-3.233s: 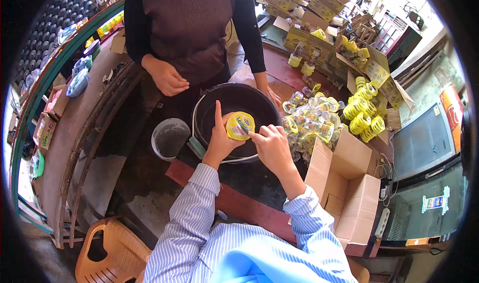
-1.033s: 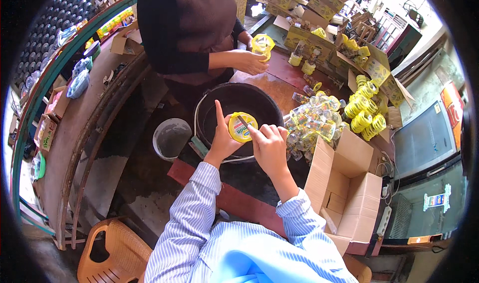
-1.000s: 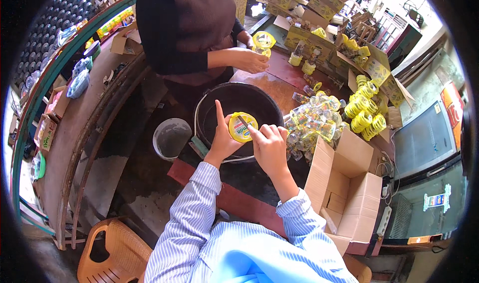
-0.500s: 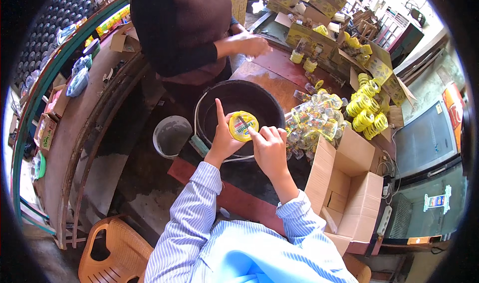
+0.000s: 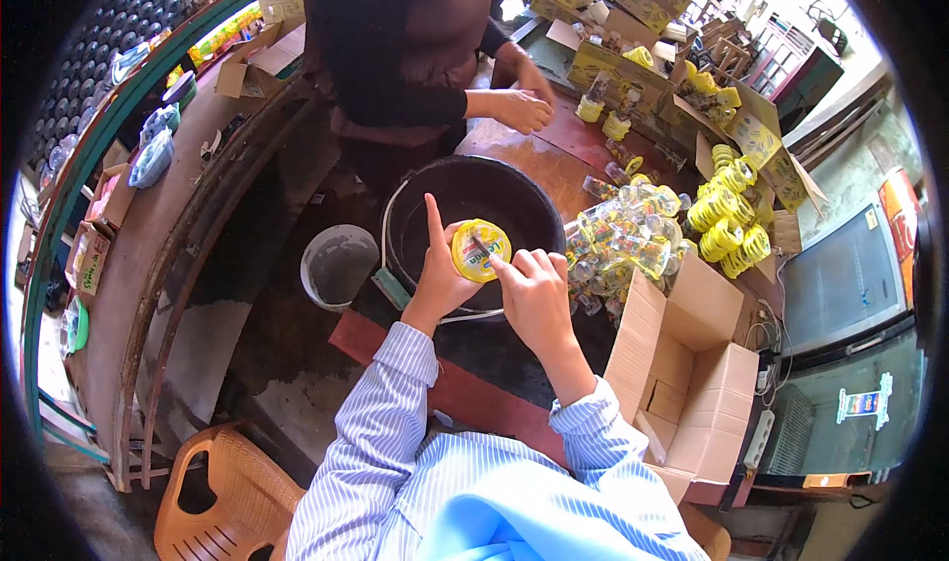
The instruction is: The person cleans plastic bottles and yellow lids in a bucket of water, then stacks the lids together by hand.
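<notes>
Over the black tub [image 5: 400,255], my left hand [image 5: 442,282] grips a yellow plastic cup [image 5: 463,267] with a printed round lid facing up. Its index finger sticks straight out past the cup. My right hand [image 5: 537,282] is closed, its fingertips at the lid's right edge. From those fingers a thin, dark, blade-like tool [image 5: 482,247] reaches across the lid; its handle is hidden. I cannot tell whether the tip has gone into the lid.
A grey bucket [image 5: 341,264] stands left of the tub. Clear cups with yellow parts [image 5: 628,230] are heaped at right, beside yellow ring-shaped stacks [image 5: 722,210] and an open cardboard box [image 5: 692,403]. Across the tub another person [image 5: 415,57] stands, hands close together. An orange chair [image 5: 232,492] is lower left.
The cup has turned in my left hand, so the lid's print sits at a different angle. The other person has shifted right, and their hands have come together over the table.
</notes>
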Tool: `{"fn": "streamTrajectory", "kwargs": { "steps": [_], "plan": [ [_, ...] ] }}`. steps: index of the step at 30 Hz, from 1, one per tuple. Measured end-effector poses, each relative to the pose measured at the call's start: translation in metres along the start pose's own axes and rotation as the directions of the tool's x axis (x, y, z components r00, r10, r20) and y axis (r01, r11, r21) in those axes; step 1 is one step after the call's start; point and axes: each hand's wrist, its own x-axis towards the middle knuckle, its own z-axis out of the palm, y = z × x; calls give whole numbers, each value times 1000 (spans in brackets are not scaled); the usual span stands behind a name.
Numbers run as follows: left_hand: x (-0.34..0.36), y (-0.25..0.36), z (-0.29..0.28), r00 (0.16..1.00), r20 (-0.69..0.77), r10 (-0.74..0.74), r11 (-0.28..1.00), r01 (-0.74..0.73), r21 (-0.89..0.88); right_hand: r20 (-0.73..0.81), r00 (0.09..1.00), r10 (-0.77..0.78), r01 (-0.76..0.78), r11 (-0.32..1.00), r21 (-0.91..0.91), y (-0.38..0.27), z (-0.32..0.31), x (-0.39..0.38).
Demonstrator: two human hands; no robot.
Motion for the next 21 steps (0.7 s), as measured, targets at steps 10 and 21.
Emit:
{"fn": "streamTrajectory", "kwargs": {
  "steps": [10, 21],
  "plan": [
    [0, -4, 0, 999, -23, -24, 999, 23, -44, 50, 999, -8, 6, 1000, 24, 6, -2, -3],
    [-1, -12, -2, 999, -29, -16, 998, 18, 63, 100, 994, 54, -64, 994, 94, 16, -42, -38]
  ]
}}
